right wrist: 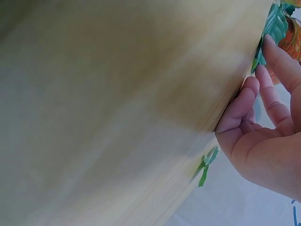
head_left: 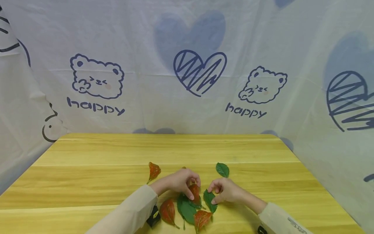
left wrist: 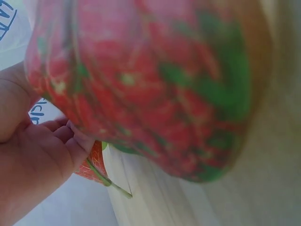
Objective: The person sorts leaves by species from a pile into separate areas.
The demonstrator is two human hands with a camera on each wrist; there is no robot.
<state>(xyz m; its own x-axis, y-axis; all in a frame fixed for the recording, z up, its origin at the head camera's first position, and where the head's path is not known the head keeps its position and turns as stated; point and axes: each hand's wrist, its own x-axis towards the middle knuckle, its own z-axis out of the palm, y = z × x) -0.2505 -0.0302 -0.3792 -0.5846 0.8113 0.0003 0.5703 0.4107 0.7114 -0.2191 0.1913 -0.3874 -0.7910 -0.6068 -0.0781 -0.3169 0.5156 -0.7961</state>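
Observation:
My left hand (head_left: pixel 182 182) grips a red leaf (head_left: pixel 195 193) between thumb and fingers, over a large green leaf (head_left: pixel 187 209). To its right, my right hand (head_left: pixel 229 191) has thumb and forefinger on the edges of a small serrated green leaf (head_left: pixel 209 201), which lies at the table. In the right wrist view the fingertips touch that green leaf (right wrist: pixel 276 26). Two more red leaves lie close by, one left of the pile (head_left: pixel 168 211) and one in front (head_left: pixel 202 218). A blurred red-and-green leaf (left wrist: pixel 136 94) fills much of the left wrist view, partly hiding the left hand.
A red leaf (head_left: pixel 154 171) lies farther back on the left of the wooden table (head_left: pixel 102 162). Beyond the right hand lies another green leaf (head_left: pixel 222 169). A white printed cloth (head_left: pixel 146 81) hangs behind the table.

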